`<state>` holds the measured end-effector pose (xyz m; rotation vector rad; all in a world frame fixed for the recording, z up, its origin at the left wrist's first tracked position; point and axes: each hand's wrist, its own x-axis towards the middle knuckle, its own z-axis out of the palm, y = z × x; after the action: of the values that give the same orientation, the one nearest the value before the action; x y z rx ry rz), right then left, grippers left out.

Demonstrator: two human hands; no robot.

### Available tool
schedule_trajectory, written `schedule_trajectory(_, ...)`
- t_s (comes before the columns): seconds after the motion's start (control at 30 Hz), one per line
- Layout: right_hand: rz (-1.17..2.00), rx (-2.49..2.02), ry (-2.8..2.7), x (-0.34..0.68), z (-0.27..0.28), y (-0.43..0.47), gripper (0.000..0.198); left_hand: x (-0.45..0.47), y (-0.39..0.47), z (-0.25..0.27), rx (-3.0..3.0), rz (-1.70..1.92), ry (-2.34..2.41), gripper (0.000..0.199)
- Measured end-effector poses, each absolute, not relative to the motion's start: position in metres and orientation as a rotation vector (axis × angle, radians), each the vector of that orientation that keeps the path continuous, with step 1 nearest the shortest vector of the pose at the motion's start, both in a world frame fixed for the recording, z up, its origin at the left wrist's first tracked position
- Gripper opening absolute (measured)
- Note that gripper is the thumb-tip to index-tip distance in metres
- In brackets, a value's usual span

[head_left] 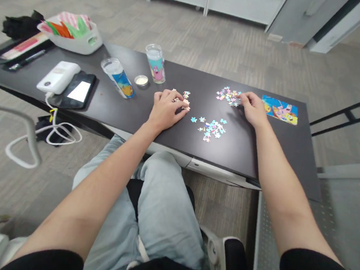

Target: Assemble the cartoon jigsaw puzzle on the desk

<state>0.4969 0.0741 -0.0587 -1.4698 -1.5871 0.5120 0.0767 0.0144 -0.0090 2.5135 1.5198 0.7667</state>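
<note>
The grip of the left hand (166,109) is resting loosely, fingers bent over a few jigsaw pieces, and I cannot tell whether it is holding one. The grip of the right hand (253,110) is forming a narrow pinch; a piece between its fingertips is too small to make out.

Nearest on the dark surface (244,144), a loose cluster of blue and white pieces (212,129) is lying between the hands, a few stray blue ones sitting apart. Pale, multicoloured pieces (186,95) are showing around the left fingers. Farther out, a pink, yellow and white cluster (226,95) is spreading beside the right fingertips. A blue cartoon picture card (283,111) is lying just beyond the right hand.

The left hand is covering part of its cluster; the right hand is overlapping the card's edge. Individual prints are blurring at this size. Both forearms are reaching forward, the left palm facing down, the right wrist angling inward.
</note>
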Motion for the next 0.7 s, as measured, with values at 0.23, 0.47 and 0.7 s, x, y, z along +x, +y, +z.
schedule_trajectory(0.23, 0.504, -1.492, -1.581, 0.497, -0.058, 0.072, 0.061, 0.077, 0.016, -0.012, 2.508, 0.813, 1.481, 0.013)
schedule_trajectory(0.47, 0.503, -1.470, -1.585, 0.495, -0.056, 0.070, 0.071, 0.091, 0.014, -0.001, 2.473, 0.727, 1.531, 0.026)
schedule_trajectory(0.7, 0.491, -1.478, -1.588, 0.493, -0.055, 0.069, 0.073, 0.097, 0.017, 0.002, 2.396, 0.690, 1.575, 0.033)
